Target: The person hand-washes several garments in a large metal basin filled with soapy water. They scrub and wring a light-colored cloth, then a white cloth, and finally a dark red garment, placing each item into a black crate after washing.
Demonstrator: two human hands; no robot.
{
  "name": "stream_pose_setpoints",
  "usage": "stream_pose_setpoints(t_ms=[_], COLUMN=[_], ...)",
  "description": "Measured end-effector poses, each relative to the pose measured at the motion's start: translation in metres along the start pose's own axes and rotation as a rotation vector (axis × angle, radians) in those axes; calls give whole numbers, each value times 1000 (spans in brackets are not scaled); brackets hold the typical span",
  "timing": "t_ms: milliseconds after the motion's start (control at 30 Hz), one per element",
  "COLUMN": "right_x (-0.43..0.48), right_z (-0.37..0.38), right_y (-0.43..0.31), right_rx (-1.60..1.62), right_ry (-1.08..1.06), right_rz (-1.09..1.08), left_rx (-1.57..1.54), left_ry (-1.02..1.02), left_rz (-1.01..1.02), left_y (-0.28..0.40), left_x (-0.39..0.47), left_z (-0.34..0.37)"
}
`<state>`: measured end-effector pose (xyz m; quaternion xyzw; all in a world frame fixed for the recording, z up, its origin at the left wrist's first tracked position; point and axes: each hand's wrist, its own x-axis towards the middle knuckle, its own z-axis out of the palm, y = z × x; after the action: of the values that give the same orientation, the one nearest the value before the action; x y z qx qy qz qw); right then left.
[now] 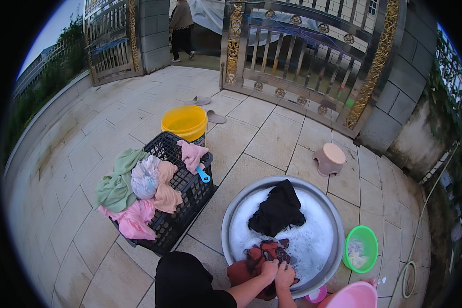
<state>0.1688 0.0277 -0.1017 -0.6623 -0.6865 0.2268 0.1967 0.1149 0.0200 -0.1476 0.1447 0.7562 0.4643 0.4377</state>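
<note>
A large round metal basin holds soapy water with white foam. Both my hands are at its near side, close together: my left hand and my right hand grip a wet dark red and black cloth garment, which lies partly in the suds. A black cloth garment floats in the foam beyond them. Left of the basin, an upturned-looking black plastic crate bears green cloth, white-blue cloth, peach cloth, pink cloth and a pink rag beside a blue handle.
A yellow bucket stands behind the crate, near grey slippers. A small stool is beyond the basin. At right are a green basin with pale cloth, a pink tub and a hose. A person is by the metal gate.
</note>
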Motion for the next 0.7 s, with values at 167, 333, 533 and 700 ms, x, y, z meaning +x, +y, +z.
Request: stream_pose_setpoints(t_ms=[167, 333, 533, 700], right_x=[-25, -23, -23, -21], right_z=[18, 18, 17, 23], right_y=[4, 11, 14, 21], right_rx=[74, 82, 100, 88], right_ry=[-140, -195, -204, -189], right_rz=[45, 130, 144, 160], left_rx=[132, 65, 43, 131], left_ry=[61, 68, 34, 12], left_rz=[115, 70, 74, 85], left_y=[-50, -52, -56, -53], left_x=[23, 21, 24, 24], left_z=[-7, -5, -4, -7])
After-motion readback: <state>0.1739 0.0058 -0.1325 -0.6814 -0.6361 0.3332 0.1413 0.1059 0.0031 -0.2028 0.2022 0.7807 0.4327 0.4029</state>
